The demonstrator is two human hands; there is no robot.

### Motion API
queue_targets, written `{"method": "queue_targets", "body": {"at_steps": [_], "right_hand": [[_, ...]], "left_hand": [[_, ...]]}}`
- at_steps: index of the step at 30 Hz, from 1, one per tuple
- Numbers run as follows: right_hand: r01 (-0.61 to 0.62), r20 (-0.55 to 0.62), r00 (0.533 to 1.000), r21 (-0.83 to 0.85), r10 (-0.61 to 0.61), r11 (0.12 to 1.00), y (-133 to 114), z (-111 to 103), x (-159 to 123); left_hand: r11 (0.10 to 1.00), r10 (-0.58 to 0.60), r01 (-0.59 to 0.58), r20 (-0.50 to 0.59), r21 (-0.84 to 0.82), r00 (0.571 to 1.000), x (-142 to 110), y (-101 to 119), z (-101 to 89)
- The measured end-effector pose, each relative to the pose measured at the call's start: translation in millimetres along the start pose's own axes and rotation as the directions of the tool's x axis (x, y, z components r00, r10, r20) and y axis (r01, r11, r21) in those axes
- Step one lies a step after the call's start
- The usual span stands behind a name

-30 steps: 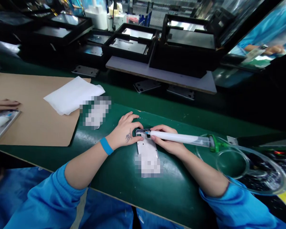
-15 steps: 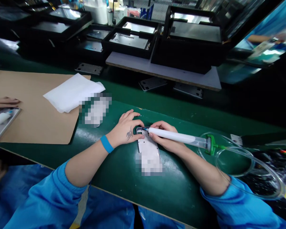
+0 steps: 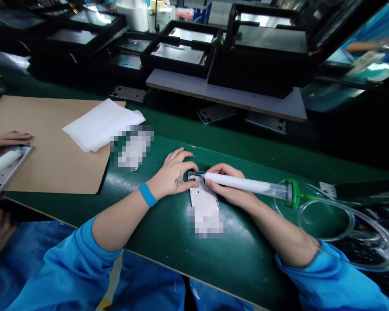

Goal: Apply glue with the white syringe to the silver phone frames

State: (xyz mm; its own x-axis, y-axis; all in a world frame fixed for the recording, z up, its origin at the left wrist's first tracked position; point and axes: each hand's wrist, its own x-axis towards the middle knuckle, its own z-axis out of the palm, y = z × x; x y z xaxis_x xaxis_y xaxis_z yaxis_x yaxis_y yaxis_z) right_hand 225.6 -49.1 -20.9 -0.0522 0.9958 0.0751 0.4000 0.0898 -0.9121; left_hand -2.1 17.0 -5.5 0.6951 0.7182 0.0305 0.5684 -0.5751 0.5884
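A light phone frame (image 3: 205,203) lies flat on the green tabletop, its lower end blurred by blocks. My left hand (image 3: 175,172) grips the top left corner of this frame between thumb and index finger, while the other fingers stretch out above. In my right hand (image 3: 228,183) is a white dispensing syringe (image 3: 243,182), held near its front like a pen. Its thin tip touches or sits just over the frame's top edge; which one I cannot tell. From the green cap (image 3: 293,194) at the syringe's back, a clear hose (image 3: 353,203) loops away to the right.
Another phone part (image 3: 134,149), partly pixelated, lies left beside white sheets (image 3: 103,125) on brown cardboard (image 3: 61,168). A co-worker's hand (image 3: 9,139) is at a frame on the far left. Black trays (image 3: 181,52) stand on a raised board (image 3: 227,93) behind, with several frames (image 3: 217,113) below.
The whole view has shifted slightly, so everything appears a little further right. Both hands keep their hold, and the syringe tip stays at the frame's top edge.
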Motion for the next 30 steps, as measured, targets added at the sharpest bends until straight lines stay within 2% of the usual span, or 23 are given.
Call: {"method": "queue_targets", "body": {"at_steps": [12, 30], "right_hand": [[-0.022, 0.025, 0.999, -0.004, 0.022, 1.000, -2.1, -3.6, -0.7], [-0.035, 0.003, 0.999, -0.022, 0.035, 0.999, -0.3, -7.8, -2.7]], "left_hand": [[1.000, 0.005, -0.005, -0.007, 0.009, 1.000, 0.5, -2.2, 3.2], [1.000, 0.002, -0.002, -0.009, 0.006, 1.000, 0.9, -0.4, 2.7]]}}
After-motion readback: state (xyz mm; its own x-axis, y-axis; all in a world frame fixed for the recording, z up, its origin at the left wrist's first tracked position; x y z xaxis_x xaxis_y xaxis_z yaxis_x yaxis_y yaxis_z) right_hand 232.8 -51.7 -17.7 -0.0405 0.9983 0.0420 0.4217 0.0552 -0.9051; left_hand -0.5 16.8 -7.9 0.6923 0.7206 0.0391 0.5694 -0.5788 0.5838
